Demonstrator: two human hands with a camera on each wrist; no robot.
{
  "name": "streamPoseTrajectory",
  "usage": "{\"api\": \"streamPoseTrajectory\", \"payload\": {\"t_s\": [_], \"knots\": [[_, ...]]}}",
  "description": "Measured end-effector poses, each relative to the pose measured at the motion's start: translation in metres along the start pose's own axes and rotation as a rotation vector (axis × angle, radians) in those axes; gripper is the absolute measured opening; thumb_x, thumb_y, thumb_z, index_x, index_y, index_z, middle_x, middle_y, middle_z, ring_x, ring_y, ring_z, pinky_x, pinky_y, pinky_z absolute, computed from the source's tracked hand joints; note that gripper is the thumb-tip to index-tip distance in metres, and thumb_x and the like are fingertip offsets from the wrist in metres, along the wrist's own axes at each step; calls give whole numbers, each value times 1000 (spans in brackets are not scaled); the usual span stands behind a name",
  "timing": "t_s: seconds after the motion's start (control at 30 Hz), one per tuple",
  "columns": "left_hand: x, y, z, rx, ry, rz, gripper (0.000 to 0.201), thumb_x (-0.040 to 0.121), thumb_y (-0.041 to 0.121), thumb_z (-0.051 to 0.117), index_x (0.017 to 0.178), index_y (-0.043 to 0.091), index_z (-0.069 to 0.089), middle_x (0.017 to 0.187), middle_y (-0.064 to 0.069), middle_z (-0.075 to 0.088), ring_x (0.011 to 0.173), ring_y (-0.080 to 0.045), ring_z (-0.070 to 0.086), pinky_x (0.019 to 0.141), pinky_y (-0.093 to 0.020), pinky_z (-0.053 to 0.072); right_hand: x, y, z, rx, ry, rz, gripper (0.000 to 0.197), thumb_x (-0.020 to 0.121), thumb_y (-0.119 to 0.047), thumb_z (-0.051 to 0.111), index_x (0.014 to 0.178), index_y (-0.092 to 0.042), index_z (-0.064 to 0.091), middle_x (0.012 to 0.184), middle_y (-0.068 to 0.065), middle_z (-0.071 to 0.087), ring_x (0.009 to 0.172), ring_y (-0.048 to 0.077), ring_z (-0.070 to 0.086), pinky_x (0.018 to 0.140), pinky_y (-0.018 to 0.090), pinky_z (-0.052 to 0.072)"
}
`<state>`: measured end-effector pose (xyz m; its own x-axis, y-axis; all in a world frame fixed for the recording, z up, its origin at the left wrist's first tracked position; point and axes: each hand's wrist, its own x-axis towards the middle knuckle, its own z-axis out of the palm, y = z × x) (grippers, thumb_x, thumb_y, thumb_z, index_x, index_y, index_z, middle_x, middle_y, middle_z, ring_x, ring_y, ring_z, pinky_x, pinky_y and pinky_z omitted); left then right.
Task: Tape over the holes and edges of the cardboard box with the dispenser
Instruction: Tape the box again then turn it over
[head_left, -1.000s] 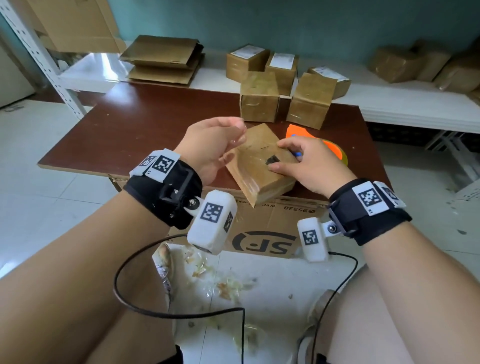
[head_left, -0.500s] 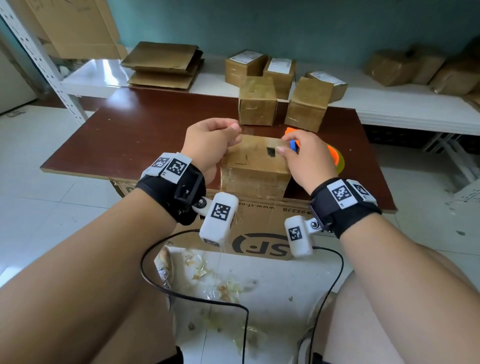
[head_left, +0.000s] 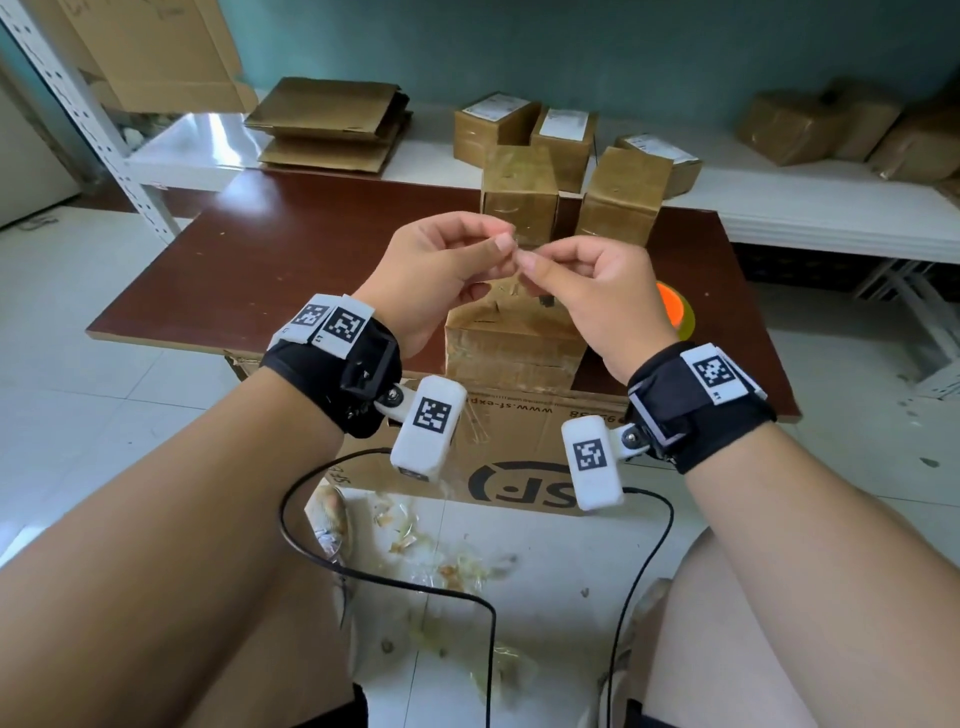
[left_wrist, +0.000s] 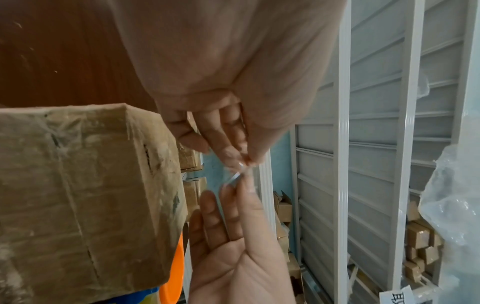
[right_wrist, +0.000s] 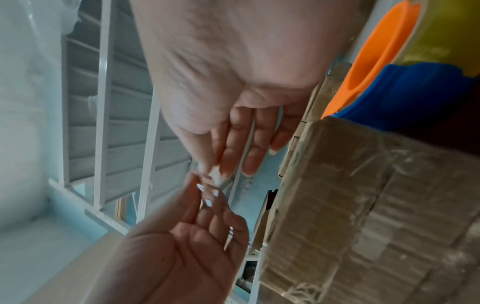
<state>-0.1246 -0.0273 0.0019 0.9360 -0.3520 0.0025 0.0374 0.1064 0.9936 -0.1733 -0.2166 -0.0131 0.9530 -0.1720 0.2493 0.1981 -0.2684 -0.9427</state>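
Note:
The tape-wrapped cardboard box (head_left: 511, 345) stands on the brown table (head_left: 291, 260) near its front edge, with a small dark hole in its top. Both hands hover just above it and touch nothing else. My left hand (head_left: 503, 240) and right hand (head_left: 527, 260) meet fingertip to fingertip. Together they pinch a small scrap of clear tape (left_wrist: 235, 176), also seen in the right wrist view as a scrap of tape (right_wrist: 217, 176). The orange and blue dispenser (head_left: 675, 309) lies on the table behind my right hand, partly hidden by it.
Two taped boxes (head_left: 519, 195) stand at the table's far edge, with several more on the white shelf (head_left: 779, 208) behind. Flat cardboard sheets (head_left: 332, 124) lie at the back left. A printed carton (head_left: 519, 447) sits under the table, and tape scraps litter the floor.
Both hands have let go of the box, which now stands flat on the table. They have risen and come together above it, pinching a tape scrap.

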Motion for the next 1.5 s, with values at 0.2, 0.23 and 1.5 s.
{"api": "streamPoseTrajectory", "payload": {"t_s": [0.2, 0.23, 1.5], "knots": [[2, -13, 6, 158, 183, 50, 9, 95, 13, 80, 103, 19, 79, 92, -5, 74, 84, -13, 70, 73, -28, 58, -1, 6, 7, -159, 39, -38, 15, 92, -30, 85, 88, -16, 81, 77, -5, 79, 72, 9, 73, 73, 26, 60], [2, -14, 8, 187, 223, 81, 9, 95, 14, 80, 103, 20, 79, 92, 0, 74, 83, -11, 69, 74, -28, 58, -1, 5, 10, -165, 44, -51, 15, 92, -30, 85, 89, -16, 81, 77, -6, 79, 72, 9, 72, 72, 25, 59], [-8, -18, -4, 439, 285, -2, 18, 99, 26, 76, 85, 15, 71, 66, 6, 59, 47, -2, 47, 51, -18, 42, -9, 6, 14, -339, 96, 6, 11, 95, -38, 79, 93, -27, 81, 83, -13, 73, 75, 2, 64, 69, 13, 49]]}}
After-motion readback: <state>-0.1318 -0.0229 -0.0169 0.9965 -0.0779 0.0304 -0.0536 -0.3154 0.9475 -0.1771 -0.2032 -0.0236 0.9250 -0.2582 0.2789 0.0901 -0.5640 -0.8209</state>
